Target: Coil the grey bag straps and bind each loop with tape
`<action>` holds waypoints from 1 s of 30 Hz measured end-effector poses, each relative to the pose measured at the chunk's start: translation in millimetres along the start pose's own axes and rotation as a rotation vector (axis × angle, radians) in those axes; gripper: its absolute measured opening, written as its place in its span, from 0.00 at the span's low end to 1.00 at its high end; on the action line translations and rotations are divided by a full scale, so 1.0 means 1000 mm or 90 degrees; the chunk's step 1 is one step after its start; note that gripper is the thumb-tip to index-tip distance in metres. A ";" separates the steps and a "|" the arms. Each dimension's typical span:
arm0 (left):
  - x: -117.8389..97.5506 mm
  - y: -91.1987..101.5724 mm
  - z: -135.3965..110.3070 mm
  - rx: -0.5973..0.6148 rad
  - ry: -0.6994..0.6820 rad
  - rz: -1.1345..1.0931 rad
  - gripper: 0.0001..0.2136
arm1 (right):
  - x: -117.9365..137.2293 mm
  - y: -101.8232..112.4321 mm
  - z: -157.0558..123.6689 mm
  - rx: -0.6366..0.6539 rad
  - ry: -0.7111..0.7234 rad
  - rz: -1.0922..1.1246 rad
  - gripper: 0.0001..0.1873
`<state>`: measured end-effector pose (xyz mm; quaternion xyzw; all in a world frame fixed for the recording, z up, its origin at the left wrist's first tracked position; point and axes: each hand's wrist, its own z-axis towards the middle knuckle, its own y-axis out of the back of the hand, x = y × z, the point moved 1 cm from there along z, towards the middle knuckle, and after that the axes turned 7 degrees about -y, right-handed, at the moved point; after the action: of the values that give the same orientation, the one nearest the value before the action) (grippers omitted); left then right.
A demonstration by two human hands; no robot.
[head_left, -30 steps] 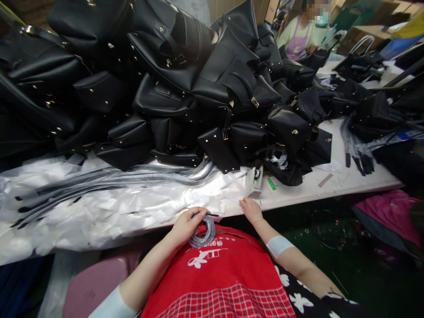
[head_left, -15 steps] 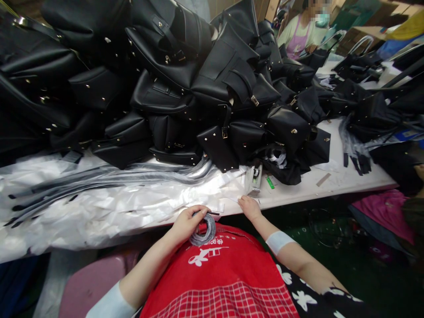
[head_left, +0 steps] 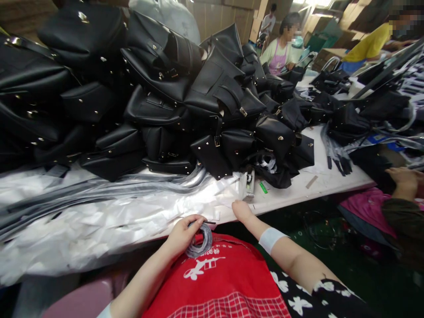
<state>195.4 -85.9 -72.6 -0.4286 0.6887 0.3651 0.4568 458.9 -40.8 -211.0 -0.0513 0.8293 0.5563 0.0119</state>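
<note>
Left hand (head_left: pixel 185 233): It is closed up small, with the thumb and fingers pinching a ring of grey cord. It is over the lap, just off the table's near edge.
Grey coil (head_left: pixel 202 243): It hangs under the left fingertips, wound round and round, and looks shiny. A short black end (head_left: pixel 209 222) pokes out past the fingers, toward the right hand (head_left: pixel 241 211).
Right hand: The fingers are curled close together at the near edge of the white table (head_left: pixel 331 185). I cannot tell if they hold anything.
Little holder (head_left: pixel 249 185): It stands on the table just past the right hand.
Green thing (head_left: pixel 263 187): It is small and flat, just to the right of the holder.
White scraps (head_left: pixel 99 229): A big heap lies past the left hand and off to its left.
Long grey straps (head_left: pixel 142 184): They lie over the scraps, past the left hand, and look wrapped in see-through plastic.
Black bags (head_left: pixel 212 84): They are piled high beyond both hands, with shiny metal bits.
Red apron (head_left: pixel 218 271): It is just below the coil.
Other person's hand (head_left: pixel 402 179): It is well to the right of the right hand, near pink cloth (head_left: pixel 366 207).
</note>
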 end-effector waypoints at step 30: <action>0.010 0.001 -0.012 -0.028 -0.035 0.027 0.19 | -0.015 -0.004 -0.024 -0.093 -0.020 0.074 0.10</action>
<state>188.4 -98.7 -78.3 -0.4140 0.6767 0.4013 0.4579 474.6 -63.0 -204.6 0.0049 0.7877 0.6159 -0.0114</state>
